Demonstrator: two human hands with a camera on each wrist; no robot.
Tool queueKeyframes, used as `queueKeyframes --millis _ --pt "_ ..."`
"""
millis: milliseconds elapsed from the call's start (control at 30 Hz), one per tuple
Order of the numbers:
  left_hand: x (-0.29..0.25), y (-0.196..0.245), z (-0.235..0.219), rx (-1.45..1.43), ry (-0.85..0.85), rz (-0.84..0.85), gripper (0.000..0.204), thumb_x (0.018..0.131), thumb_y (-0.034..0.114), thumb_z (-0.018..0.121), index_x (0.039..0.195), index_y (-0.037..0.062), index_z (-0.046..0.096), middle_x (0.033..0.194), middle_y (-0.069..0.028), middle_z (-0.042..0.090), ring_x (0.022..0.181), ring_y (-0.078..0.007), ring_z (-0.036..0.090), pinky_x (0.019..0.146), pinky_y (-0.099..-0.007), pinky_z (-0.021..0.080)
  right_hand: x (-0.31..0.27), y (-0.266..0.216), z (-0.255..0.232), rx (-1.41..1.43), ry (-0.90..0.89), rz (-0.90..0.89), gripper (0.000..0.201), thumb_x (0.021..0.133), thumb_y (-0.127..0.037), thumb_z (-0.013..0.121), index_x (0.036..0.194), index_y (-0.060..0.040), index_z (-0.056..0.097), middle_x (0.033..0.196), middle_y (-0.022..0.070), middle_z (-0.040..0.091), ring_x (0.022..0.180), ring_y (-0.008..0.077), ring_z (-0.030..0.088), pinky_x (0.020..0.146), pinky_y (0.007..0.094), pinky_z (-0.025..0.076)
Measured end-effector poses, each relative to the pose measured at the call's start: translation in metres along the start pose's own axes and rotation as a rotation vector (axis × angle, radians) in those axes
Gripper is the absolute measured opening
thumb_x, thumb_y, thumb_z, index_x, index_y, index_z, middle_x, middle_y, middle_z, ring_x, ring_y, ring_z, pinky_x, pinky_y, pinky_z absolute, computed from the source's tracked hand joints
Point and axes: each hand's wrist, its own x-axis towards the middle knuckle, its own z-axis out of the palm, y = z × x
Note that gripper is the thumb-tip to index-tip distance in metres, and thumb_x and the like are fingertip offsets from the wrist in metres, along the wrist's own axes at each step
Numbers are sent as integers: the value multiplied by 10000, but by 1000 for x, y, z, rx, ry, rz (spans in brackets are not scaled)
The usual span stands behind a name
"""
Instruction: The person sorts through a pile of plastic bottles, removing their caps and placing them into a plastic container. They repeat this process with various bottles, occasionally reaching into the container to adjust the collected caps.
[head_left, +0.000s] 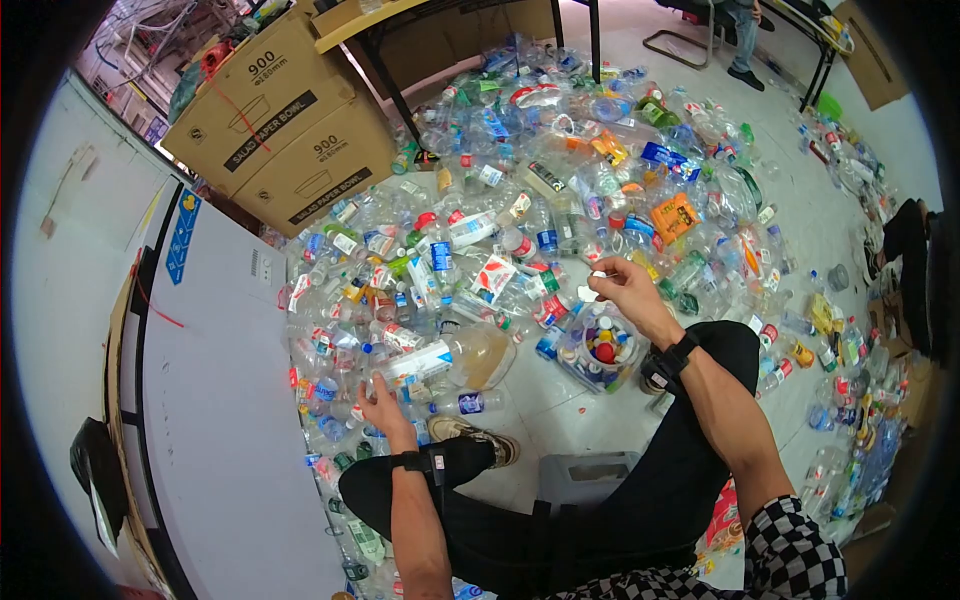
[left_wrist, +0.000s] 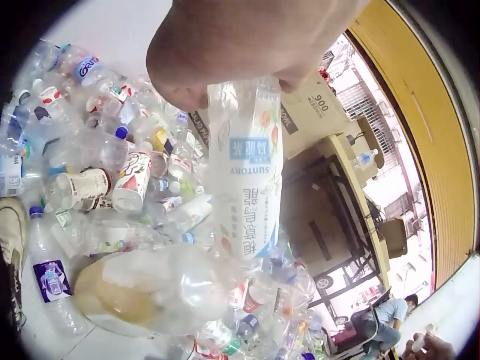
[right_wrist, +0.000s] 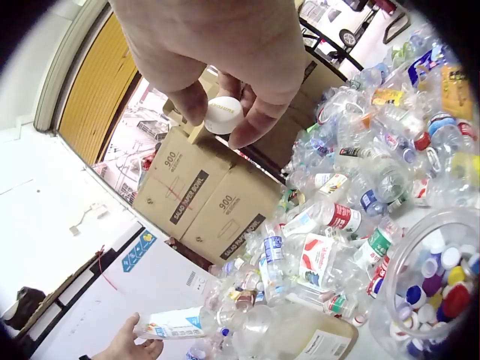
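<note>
My left hand [head_left: 388, 412] grips a clear plastic bottle [left_wrist: 244, 172] with a white Suntory label at one end, and in the left wrist view it hangs below the hand. My right hand [head_left: 640, 300] is raised over a clear tub [head_left: 568, 365] of mixed bottle caps. Between its thumb and fingers it pinches a white bottle cap [right_wrist: 223, 115], seen plainly in the right wrist view. A large bottle [head_left: 482, 358] with some brownish liquid lies on the floor just past the labelled one. Another bottle [left_wrist: 51, 281] with a purple label lies near my shoe.
A wide heap of empty plastic bottles [head_left: 490, 230] spreads over the floor ahead, with more along the right side. Stacked cardboard boxes [head_left: 300, 140] and a table [head_left: 365, 22] stand behind it. A pale panel [head_left: 220, 350] bounds the left. A grey bin [head_left: 590, 465] sits between my legs.
</note>
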Motion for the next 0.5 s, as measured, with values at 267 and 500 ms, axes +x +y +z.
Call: queueKeyframes --millis 267,500 --pt "9 -7 6 50 19 95 624 872 361 688 1335 62 395 1203 -116 433 1042 -197 491 896 -344 443 -3 -2 -2 48 43 -25 269 856 -148 691 1049 13 597 871 30 618 726 89 585 648 246 499" --pt "4 2 14 110 20 187 607 865 352 700 1295 18 431 1192 -125 446 1039 -216 502 919 -328 434 -6 -3 -5 49 59 -34 265 858 -144 690 1049 14 597 869 38 616 741 90 590 647 249 513"
